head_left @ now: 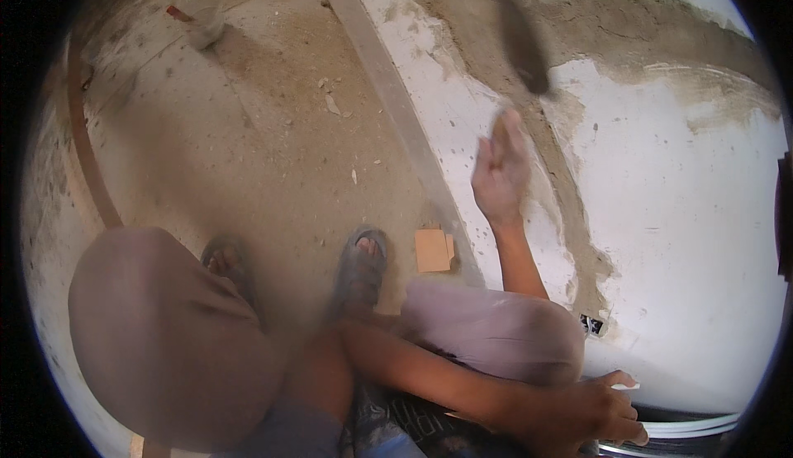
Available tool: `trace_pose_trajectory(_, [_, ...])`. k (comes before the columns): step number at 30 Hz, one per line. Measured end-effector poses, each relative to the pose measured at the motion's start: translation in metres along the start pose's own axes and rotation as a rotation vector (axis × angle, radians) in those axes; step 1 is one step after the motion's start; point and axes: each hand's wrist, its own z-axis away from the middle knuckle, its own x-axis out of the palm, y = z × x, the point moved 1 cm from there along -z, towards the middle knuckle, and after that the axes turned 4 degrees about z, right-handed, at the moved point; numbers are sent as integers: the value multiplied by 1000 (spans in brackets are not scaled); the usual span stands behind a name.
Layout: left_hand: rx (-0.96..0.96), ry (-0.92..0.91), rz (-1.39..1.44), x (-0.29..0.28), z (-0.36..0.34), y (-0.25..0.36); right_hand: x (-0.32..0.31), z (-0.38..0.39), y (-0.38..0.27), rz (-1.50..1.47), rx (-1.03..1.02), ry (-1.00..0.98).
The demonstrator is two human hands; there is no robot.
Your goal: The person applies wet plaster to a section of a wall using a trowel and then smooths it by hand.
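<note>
My right hand (502, 179) reaches up past my right knee and is closed round the handle of a trowel (523, 41). The trowel's dark, long blade is smeared by motion over the grey-brown mortar strip (570, 198) on the white wall (661, 185). Across my lap runs my left forearm. Beyond the right knee, my left hand (599, 412) hangs with its fingers apart and slightly bent. A small white bit shows at one of its fingertips; I cannot make out what it is.
Beside the wall's base lies a piece of tan tile or card (433, 250). A wall box with wires (591, 324) sits at the mortar strip's lower end. White tubing (694, 429) curves at lower right. A red-ended object (198, 28) lies on the dusty floor (289, 144).
</note>
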Motion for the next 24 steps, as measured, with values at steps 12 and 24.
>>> trace_pose_trajectory(12, [56,44,-55,-6,-7,10,16,-17,-13,173,115,-268])
trace_pose_trajectory(24, [28,0,-102,-2,-6,10,9,-7,-12,173,154,-227])
